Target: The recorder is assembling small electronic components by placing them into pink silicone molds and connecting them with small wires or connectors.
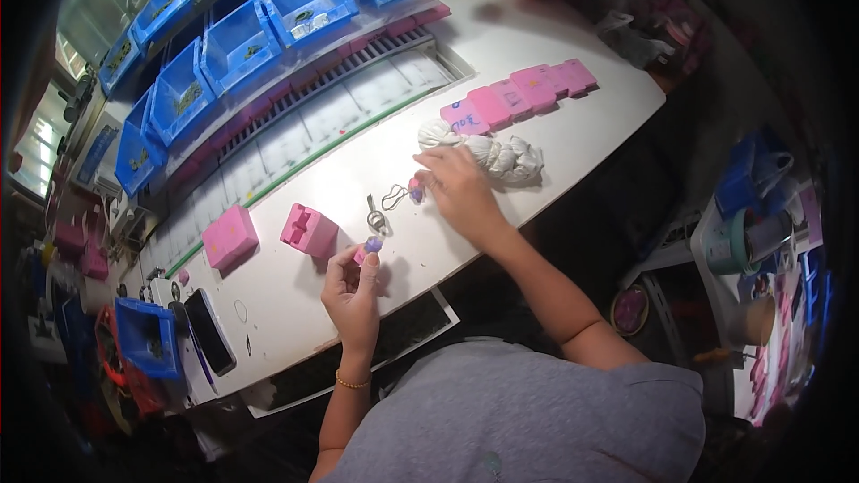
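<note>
My left hand (353,291) pinches a small purple-and-pink piece (372,245) between thumb and fingers, above the near part of the white table. A metal clasp with a ring (377,220) lies just beyond its fingertips. My right hand (461,194) hovers over the table with its fingers apart, beside a bundle of white cloth or cord (510,159). Close to its thumb is another small pink-and-purple piece (416,189); whether they touch is unclear. A thin looped cord (394,196) lies left of that piece.
Left of my hands stand a notched pink block (309,231) and a plain pink block (230,237). A row of pink blocks (519,98) lies beyond the bundle. Blue bins (237,45) line the far side. A phone (210,331) lies at the table's left end.
</note>
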A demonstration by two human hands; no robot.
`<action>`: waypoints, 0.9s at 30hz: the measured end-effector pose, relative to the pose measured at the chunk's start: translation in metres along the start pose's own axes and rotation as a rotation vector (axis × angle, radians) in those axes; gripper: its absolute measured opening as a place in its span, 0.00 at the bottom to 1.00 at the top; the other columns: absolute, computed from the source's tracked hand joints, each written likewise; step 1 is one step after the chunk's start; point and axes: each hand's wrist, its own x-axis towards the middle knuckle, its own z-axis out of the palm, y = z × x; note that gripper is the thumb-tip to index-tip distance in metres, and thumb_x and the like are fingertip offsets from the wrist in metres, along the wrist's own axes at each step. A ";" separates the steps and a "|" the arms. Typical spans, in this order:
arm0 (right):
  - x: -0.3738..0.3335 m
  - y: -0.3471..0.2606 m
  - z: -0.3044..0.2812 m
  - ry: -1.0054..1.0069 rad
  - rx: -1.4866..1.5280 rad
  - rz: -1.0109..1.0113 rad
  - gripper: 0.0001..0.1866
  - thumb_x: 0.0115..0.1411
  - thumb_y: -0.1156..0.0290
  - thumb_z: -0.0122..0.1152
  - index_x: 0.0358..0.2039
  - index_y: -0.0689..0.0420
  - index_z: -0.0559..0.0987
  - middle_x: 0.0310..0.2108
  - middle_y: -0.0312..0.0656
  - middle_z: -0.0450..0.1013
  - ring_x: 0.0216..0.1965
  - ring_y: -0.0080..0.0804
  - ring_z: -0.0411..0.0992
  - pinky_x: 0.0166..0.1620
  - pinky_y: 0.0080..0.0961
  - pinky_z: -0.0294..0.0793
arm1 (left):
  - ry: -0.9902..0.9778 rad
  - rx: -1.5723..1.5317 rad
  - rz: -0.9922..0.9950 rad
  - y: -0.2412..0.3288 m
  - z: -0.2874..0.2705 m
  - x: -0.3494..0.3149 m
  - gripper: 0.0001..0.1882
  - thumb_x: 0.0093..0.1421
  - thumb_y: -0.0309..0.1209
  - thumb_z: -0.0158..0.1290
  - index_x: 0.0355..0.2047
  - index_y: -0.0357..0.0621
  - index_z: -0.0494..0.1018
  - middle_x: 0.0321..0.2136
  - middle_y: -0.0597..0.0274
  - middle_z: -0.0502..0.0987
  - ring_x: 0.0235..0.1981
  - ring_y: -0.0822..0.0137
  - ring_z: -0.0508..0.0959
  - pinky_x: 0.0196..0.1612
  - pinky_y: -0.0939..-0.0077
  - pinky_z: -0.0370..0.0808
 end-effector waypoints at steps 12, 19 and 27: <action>-0.016 -0.028 -0.017 -0.293 0.733 0.496 0.13 0.62 0.73 0.65 0.45 0.62 0.78 0.40 0.41 0.78 0.42 0.26 0.76 0.48 0.25 0.75 | 0.018 -0.019 0.107 0.011 0.004 -0.004 0.12 0.66 0.30 0.57 0.45 0.36 0.73 0.33 0.64 0.78 0.29 0.78 0.73 0.34 0.84 0.71; -0.030 -0.055 -0.026 -0.356 1.201 0.480 0.14 0.64 0.73 0.64 0.50 0.61 0.78 0.43 0.39 0.79 0.48 0.23 0.76 0.55 0.24 0.75 | 0.003 0.033 0.244 0.021 0.003 -0.012 0.13 0.62 0.24 0.61 0.46 0.34 0.75 0.37 0.61 0.80 0.36 0.76 0.78 0.40 0.82 0.76; -0.038 -0.061 -0.020 -0.317 1.186 0.420 0.13 0.66 0.75 0.60 0.50 0.63 0.77 0.47 0.45 0.78 0.50 0.27 0.76 0.57 0.28 0.74 | 0.045 0.109 0.367 0.020 0.006 -0.017 0.15 0.56 0.19 0.64 0.45 0.33 0.77 0.34 0.59 0.81 0.33 0.74 0.80 0.40 0.80 0.77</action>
